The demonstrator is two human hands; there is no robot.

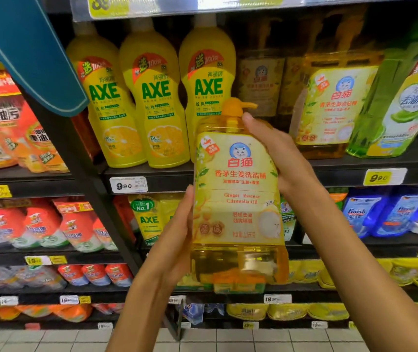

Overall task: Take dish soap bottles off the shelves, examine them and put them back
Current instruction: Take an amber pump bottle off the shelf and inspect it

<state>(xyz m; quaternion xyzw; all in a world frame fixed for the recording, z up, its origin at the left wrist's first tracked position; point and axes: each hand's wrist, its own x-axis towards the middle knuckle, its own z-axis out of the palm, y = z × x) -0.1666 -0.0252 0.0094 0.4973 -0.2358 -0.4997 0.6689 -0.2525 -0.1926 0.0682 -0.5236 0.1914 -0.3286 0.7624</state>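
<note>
A large clear-yellow dish soap bottle (238,199) with a pump top and a pale label showing a white cat is upright in front of the shelves, label facing me. My left hand (174,240) cups its lower left side and bottom. My right hand (281,158) grips its upper right side, thumb near the shoulder under the pump. A matching bottle (329,107) stands on the upper shelf (253,174), with a gap to its left behind the held bottle.
Three yellow AXE bottles (157,102) stand left of the gap. A green-label bottle (403,107) is at the right. Orange refill packs (7,128) fill the left bay. Blue Finish bottles (385,214) and yellow pouches sit on lower shelves. A teal fabric edge (30,52) hangs top left.
</note>
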